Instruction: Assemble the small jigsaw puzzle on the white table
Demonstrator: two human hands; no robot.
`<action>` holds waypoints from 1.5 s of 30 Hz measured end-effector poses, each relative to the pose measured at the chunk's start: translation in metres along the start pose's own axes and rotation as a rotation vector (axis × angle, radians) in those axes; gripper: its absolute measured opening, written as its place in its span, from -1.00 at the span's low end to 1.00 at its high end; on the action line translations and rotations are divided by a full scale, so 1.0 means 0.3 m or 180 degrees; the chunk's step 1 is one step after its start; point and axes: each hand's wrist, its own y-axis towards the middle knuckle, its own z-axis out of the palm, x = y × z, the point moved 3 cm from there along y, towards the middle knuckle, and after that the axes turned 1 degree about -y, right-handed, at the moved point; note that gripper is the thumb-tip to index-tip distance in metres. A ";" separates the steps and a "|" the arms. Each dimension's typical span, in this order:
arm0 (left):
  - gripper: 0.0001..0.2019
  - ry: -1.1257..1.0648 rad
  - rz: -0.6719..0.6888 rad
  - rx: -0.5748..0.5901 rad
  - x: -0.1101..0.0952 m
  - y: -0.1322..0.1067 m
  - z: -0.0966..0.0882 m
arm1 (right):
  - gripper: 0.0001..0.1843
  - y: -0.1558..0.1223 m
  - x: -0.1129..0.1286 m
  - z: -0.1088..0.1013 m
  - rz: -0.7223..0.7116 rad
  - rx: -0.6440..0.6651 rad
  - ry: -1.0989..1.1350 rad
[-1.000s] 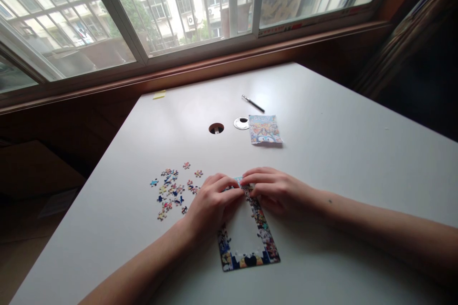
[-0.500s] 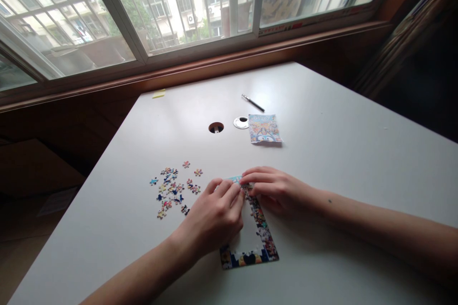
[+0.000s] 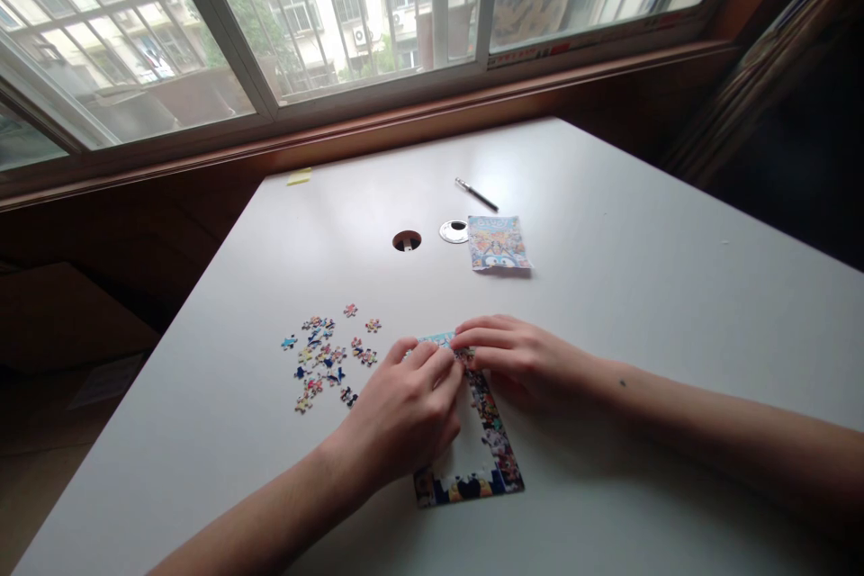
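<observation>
A partly assembled jigsaw puzzle (image 3: 498, 441) lies on the white table, its colourful pieces forming a border round a pale middle. My left hand (image 3: 415, 396) rests over its left and upper part, fingers curled and pressed together near the top; whatever they pinch is hidden. From the right, my right hand (image 3: 517, 351) reaches to the top edge, fingers stretched out and the tips touching the puzzle beside my left fingers. Loose puzzle pieces (image 3: 328, 354) are scattered to the left of my left hand.
Beyond the puzzle lies a creased printed picture sheet (image 3: 499, 243), overlapping a round metal cover (image 3: 453, 231). A pen (image 3: 476, 194) is behind it. A round hole (image 3: 407, 241) opens in the white table (image 3: 216, 333). Yellow tape (image 3: 299, 176) marks the far edge, below a barred window.
Both hands stay almost in place at the top of the puzzle, with only slight finger movement. The loose pieces look the same.
</observation>
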 end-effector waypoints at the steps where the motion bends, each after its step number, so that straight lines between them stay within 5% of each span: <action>1: -0.65 -0.0017 -0.0010 0.0016 0.000 0.001 -0.001 | -0.74 0.000 0.000 0.000 -0.0006 0.0010 -0.0001; 18: -0.58 -0.0388 -0.0086 0.0194 0.006 -0.009 -0.016 | -0.73 -0.004 -0.012 -0.002 -0.0006 0.0066 0.0124; 29: -0.64 -0.0984 -0.0328 -0.0111 0.060 -0.011 -0.028 | -0.70 -0.003 -0.004 -0.006 0.0044 0.0080 0.0105; 45: -0.71 -0.0372 0.0158 0.0001 0.031 -0.014 -0.024 | -0.75 -0.004 -0.010 0.000 -0.0017 0.0127 0.0027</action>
